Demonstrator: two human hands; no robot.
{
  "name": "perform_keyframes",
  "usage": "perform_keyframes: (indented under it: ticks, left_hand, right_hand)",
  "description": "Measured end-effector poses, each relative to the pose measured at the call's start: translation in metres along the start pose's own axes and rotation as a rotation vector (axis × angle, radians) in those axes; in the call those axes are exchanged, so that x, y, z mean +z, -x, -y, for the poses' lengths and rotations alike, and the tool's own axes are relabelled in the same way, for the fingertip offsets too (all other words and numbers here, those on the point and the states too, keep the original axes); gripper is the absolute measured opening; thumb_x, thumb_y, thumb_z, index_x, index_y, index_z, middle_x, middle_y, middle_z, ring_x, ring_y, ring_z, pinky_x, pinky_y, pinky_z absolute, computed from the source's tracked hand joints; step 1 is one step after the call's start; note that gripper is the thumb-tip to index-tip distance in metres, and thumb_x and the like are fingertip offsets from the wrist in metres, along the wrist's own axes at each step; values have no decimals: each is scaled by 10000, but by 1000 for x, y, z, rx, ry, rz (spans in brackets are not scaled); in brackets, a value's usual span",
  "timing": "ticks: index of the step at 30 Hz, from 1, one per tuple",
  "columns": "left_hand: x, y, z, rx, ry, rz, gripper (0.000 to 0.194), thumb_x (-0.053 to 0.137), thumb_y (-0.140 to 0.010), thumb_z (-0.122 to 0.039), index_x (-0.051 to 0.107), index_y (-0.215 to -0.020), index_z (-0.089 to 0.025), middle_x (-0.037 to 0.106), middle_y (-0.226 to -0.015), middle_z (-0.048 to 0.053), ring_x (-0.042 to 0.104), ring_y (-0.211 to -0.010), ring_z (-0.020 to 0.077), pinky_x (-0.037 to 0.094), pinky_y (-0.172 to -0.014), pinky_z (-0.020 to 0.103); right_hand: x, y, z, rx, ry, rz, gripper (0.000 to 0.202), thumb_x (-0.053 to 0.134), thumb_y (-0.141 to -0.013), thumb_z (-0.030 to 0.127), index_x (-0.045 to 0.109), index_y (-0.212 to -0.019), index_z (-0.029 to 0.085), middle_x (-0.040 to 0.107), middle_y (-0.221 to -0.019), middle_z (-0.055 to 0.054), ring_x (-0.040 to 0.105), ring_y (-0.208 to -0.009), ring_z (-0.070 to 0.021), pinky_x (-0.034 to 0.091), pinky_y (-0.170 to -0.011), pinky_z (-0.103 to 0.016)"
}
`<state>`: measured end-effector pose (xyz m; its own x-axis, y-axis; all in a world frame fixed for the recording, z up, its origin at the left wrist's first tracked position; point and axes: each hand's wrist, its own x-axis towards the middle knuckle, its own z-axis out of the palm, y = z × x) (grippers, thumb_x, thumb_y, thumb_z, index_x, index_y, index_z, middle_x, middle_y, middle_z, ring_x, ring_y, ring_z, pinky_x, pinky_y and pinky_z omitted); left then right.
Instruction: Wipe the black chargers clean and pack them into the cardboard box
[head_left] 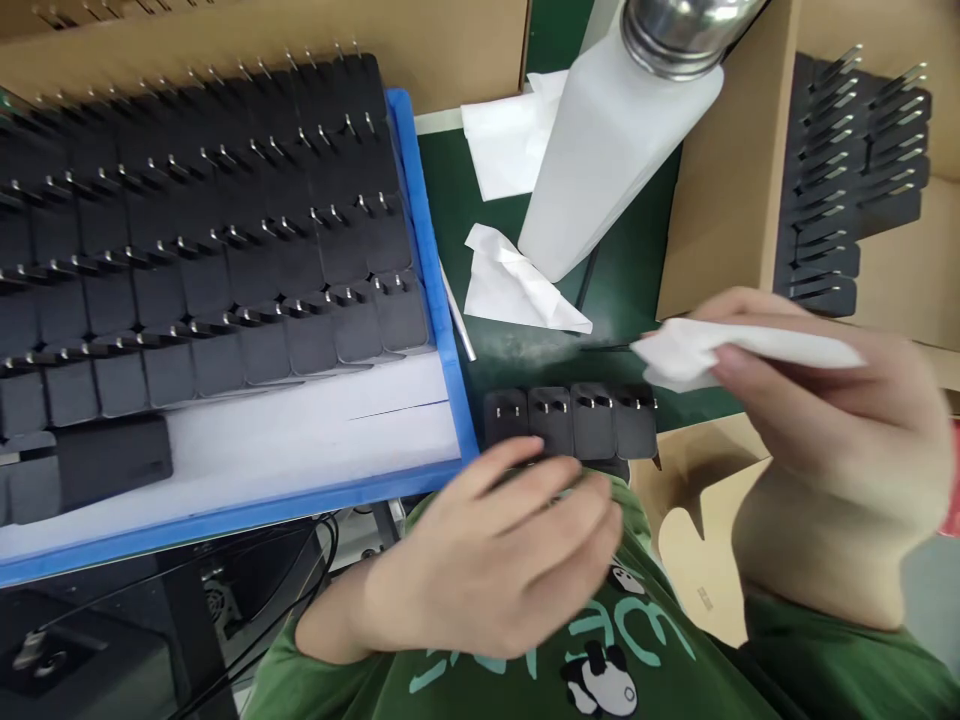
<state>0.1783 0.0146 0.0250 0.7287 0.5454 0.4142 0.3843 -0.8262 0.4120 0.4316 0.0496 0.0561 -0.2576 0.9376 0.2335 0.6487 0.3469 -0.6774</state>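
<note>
— What lies furthest left?
— A shallow tray with a blue rim [421, 220], left of and beyond the left hand's fingers, holding rows of black, block-shaped plug adapters [311, 345] with upright metal prongs.
— And the left hand [495, 560]?
— Its fingers are loosely extended, gripping nothing that I can see. Just beyond them is a row of four matching black adapters [592, 430], prongs up; the fingertips overlap its near edge, but I can't tell whether they touch.
— Further right?
— Beyond that row, a whitish, square-sided bottle with a silvery metal cap [615, 140] leans rightward in view.
— The right hand [832, 420]?
— Closed on a folded white tissue [690, 345], thumb pressed against it, right of the row.
— Anything past that grip?
— A brown cardboard box [724, 180], just beyond the hand, with more black pronged adapters [892, 212] inside.
</note>
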Motion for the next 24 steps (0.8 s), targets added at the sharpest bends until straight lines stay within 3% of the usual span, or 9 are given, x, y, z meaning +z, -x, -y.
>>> perform_keyframes:
  ticks: [2,4,8,12,18,24]
  left_hand:
    - [9,-13,-2,161,-18,90,254,540,-1008,-196,724,-1179,-156,729,-1283,37,647,-1211,218,499,-1098,365]
    - [17,-25,1,228,-68,101,300,509,-1026,-228,709,-1230,-138,706,-1339,58,632,-1270,241,503,-1103,369]
    - [26,-36,12,207,-101,120,323,483,-1029,-158,682,-1274,-91,695,-1360,85,641,-1294,237,502,-1133,365]
    - [26,-36,15,153,-49,100,314,488,-1023,-107,688,-1265,-94,701,-1345,52,667,-1258,178,535,-1106,300]
    - [25,-38,14,129,-34,127,318,465,-1034,-110,701,-1247,-118,701,-1337,22,645,-1293,170,526,-1142,308]
    - [25,-40,12,119,-56,93,296,481,-1032,-111,714,-1213,-123,721,-1295,10,672,-1253,173,552,-1110,306]
  right_hand:
    - [6,-25,-6,7,-205,190,166,530,-995,100,667,-969,189,662,-952,-31,640,-802,-111,509,-652,-257]
    - [15,-47,-8,-76,-273,358,191,516,-1000,110,691,-998,188,665,-968,-20,633,-830,-93,513,-695,-242]
    - [37,-75,-4,-266,-272,591,251,473,-1023,158,715,-1090,170,666,-998,-45,619,-850,-116,516,-762,-273]
    - [51,-84,-3,-345,-291,803,381,421,-1012,81,725,-1195,220,629,-961,-11,561,-753,-84,466,-680,-224]
    - [43,-91,-14,-372,-257,861,388,453,-979,41,782,-1005,245,565,-759,27,474,-629,-78,390,-573,-224]
    - [33,-81,-24,-309,-248,802,368,467,-979,72,786,-925,248,628,-771,17,533,-631,-82,409,-556,-229]
